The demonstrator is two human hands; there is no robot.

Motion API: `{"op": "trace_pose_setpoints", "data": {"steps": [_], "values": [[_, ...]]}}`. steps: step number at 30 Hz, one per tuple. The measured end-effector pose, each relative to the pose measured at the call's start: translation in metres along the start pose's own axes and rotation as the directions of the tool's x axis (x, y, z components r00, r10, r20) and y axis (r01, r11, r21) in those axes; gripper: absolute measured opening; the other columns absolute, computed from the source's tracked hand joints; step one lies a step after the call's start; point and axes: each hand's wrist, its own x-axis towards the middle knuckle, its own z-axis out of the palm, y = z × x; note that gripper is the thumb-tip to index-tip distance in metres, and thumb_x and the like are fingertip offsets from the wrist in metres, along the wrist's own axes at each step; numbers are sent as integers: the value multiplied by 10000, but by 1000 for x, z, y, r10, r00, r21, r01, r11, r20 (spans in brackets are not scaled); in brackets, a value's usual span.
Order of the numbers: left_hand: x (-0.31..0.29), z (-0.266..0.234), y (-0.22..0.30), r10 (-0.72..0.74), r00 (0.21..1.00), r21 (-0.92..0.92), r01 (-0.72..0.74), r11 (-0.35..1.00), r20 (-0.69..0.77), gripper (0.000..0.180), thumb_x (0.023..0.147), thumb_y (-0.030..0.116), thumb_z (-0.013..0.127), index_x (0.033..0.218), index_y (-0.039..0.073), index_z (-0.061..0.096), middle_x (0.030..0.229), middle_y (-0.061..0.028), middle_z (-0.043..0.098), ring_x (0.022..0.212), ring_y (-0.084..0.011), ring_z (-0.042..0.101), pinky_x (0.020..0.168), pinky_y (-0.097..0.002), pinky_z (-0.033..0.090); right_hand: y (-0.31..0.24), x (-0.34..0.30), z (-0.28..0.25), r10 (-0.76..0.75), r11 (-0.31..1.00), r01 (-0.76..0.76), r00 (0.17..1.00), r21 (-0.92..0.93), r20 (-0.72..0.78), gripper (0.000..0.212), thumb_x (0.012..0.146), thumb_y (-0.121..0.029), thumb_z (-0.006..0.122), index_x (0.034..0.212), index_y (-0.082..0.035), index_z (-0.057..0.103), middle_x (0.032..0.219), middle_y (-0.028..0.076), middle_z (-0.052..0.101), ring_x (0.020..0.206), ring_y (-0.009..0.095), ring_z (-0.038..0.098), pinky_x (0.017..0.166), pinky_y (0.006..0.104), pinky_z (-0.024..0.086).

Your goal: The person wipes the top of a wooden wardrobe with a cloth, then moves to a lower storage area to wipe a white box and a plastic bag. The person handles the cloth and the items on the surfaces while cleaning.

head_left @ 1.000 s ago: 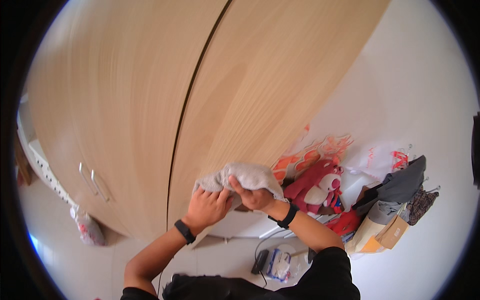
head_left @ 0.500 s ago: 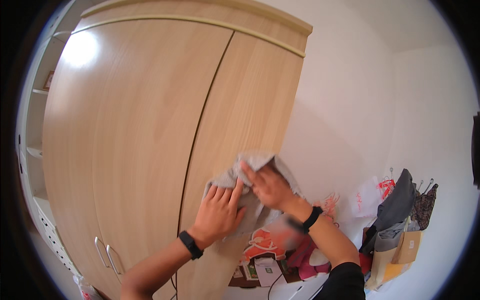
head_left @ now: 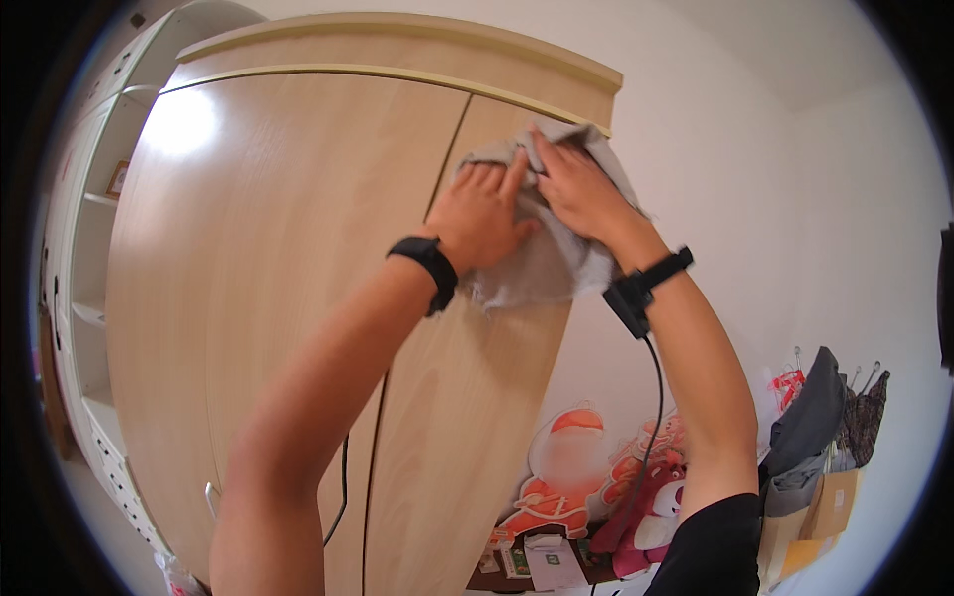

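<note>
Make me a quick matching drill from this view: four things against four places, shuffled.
1. grey cloth
2. pink plush toy
3. dark grey garment
4. small brown frame

A. hanging at far right
B. on a white shelf, far left
C. under left hand and right hand, against the wardrobe
D. low, beside the right arm

Pairs: 1-C, 2-D, 3-A, 4-B

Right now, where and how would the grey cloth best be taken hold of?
Probably pinch the grey cloth by its lower edge, coming from below between the forearms: that part hangs loose and looks thin, while the left hand and right hand cover its bunched upper part against the wooden cabinet.
</note>
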Motion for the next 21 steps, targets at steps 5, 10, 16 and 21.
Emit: {"op": "trace_pose_setpoints", "data": {"steps": [5, 10, 16, 21], "values": [[31, 13, -24, -60, 997, 54, 58, 997, 48, 863, 912, 490, 572, 1484, -62, 238, 1368, -237, 473, 1323, -376, 395, 1129, -452, 266, -1, 18, 16, 66, 998, -67, 995, -19, -80, 623, 946, -203, 508, 1497, -39, 267, 1382, 231, 484, 1298, 379, 435, 1100, 438, 335], [44, 1, -20, -75, 994, 14, 74, 997, 76, 904, 917, 492, 563, 1512, -59, 166, 1453, -251, 399, 1391, -384, 319, 1159, -452, 222, 0, 3, 6, 124, 992, -128, 985, -21, -121, 601, 954, -210, 508, 1484, -37, 284, 1384, 216, 491, 1299, 370, 437, 1101, 434, 343], [51, 7, -10, -22, 998, 13, 22, 1000, 54, 892, 900, 432, 575, 1521, -46, 149, 1452, -252, 400, 1392, -395, 312, 1168, -448, 205, -4, -29, 3, 241, 971, -232, 947, 64, -214, 588, 962, -198, 524, 1474, -10, 305, 1359, 270, 480, 1267, 414, 451, 1064, 442, 384], [39, 6, -10, 143, 980, -56, -137, 989, 135, 863, 911, 422, 577, 1516, -44, 175, 1381, -234, 463, 1333, -379, 380, 1152, -423, 242, -21, -58, 25, 251, 957, -282, 920, -65, -303, 622, 963, -190, 518, 1473, 49, 253, 1364, 315, 450, 1273, 478, 422, 1068, 485, 370]]}}
